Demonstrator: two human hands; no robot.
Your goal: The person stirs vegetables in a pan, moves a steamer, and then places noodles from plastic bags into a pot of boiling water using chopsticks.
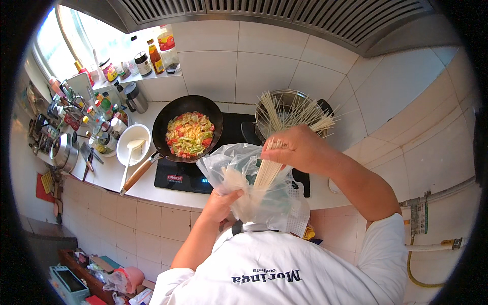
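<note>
My left hand grips the edge of a clear plastic bag, held up in front of my shirt. Inside its mouth stands a bundle of dry noodles, and my right hand is closed round the upper end of that bundle. Just beyond, a metal pot on the cooktop has many dry noodles fanned out across it, their ends sticking past the rim. To the left, a black wok with a wooden handle contains cooked egg with red and green pieces.
A black induction cooktop lies under the wok and pot. Left of the wok, a white bowl has a white spoon in it. Seasoning bottles and a knife crowd the counter's left. A range hood hangs above.
</note>
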